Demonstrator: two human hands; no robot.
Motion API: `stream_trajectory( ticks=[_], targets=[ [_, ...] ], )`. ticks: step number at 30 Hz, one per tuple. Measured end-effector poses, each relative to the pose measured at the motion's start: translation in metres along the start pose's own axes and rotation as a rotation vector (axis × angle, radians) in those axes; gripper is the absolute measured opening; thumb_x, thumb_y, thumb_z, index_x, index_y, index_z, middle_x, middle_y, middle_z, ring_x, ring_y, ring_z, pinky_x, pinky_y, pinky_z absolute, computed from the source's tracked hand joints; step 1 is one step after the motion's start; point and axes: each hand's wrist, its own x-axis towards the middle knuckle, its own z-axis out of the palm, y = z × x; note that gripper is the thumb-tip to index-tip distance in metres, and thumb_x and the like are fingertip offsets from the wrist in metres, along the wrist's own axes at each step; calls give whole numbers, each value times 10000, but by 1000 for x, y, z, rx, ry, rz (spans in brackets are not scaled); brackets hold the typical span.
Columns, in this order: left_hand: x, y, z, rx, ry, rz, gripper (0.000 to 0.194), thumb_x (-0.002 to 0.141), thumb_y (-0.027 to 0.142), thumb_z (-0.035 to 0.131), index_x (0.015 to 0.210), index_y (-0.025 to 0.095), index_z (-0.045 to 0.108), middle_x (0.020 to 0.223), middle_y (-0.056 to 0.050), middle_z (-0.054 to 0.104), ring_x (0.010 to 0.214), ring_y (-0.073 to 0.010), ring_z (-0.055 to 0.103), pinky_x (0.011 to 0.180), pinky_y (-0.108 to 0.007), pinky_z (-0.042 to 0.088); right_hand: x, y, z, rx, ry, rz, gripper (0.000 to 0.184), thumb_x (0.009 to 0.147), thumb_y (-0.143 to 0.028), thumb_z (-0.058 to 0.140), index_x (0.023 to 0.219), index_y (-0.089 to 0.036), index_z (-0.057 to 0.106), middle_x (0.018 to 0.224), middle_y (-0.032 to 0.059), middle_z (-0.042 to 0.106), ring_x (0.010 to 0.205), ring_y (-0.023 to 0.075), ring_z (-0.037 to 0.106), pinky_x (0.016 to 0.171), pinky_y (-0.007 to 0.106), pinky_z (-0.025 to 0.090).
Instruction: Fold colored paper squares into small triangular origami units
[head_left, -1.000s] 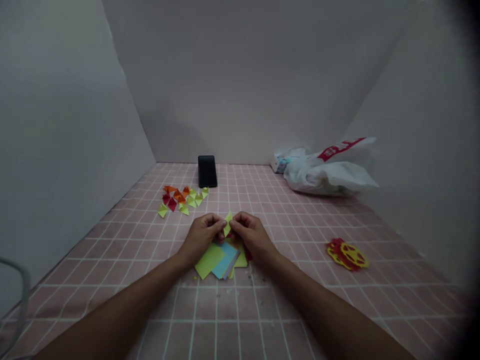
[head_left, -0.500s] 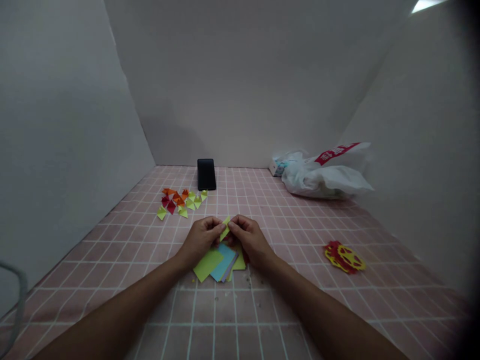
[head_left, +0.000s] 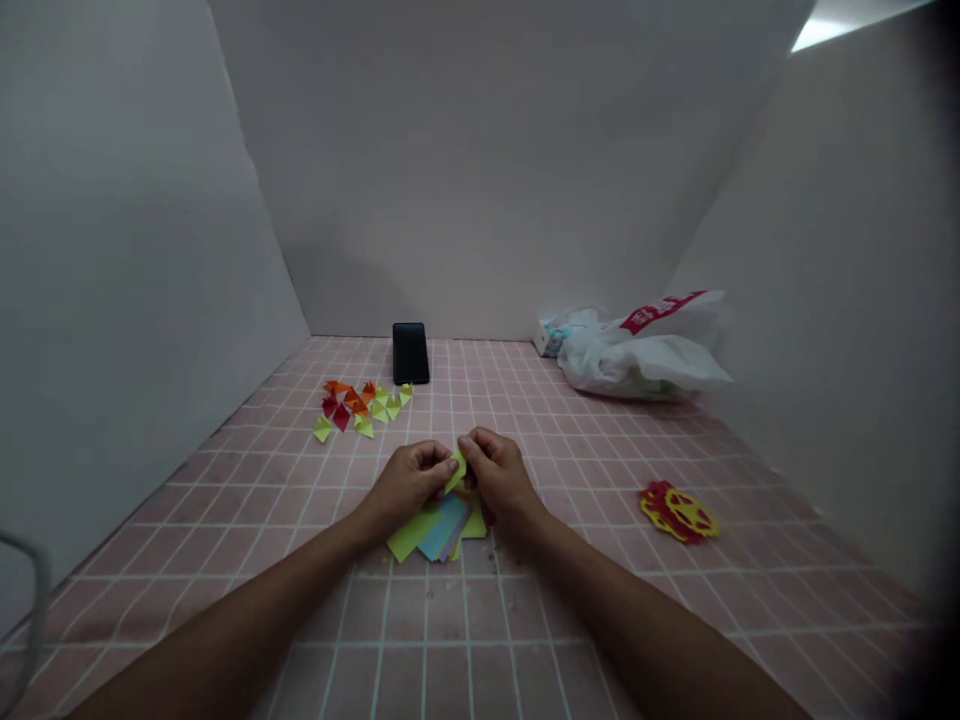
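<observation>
A small yellow-green piece of folded paper (head_left: 455, 474) is pinched between my two hands, just above the table. My left hand (head_left: 411, 478) grips its left edge between thumb and fingers. At its upper right, the thumb and fingertips of my right hand (head_left: 501, 478) are closed on it. Beneath both hands lies a fanned pile of coloured paper sheets (head_left: 442, 530), with green, blue, purple and yellow edges showing; its far part is hidden by my hands. Farther left, several small folded paper pieces (head_left: 354, 402) in red, orange and yellow are spread in a loose group.
Behind the folded pieces a black phone (head_left: 410, 353) leans at a tilt. A white plastic bag (head_left: 637, 360) and a small box (head_left: 547, 338) sit at the back right. Red and yellow cut-out shapes (head_left: 679, 513) lie right of my arm on the pink tiled-pattern table (head_left: 585, 450).
The fingers have shifted on the yellow-green paper: my right hand has moved up toward its top corner. The whole view has turned slightly.
</observation>
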Motion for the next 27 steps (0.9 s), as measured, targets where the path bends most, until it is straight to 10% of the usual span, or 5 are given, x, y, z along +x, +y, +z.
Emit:
stream_trajectory(
  ticks=[10,27],
  targets=[
    [-5,5,2,-7,198,140,247,771,359,602,640,168,515,503,51,496,469,-86,432,501,-214,335,-4,-6,4,216,-164,62,252,792,-417,589,721,-200,483,534,-41,539,426,98,484,432,213,354],
    [-2,1,2,-125,82,126,192,756,324,648,771,137,607,622,23,578,541,-91,495,560,-221,395,2,1,0,245,-96,22,265,818,-413,555,702,-187,481,517,-43,538,409,83,467,426,207,359]
  ],
)
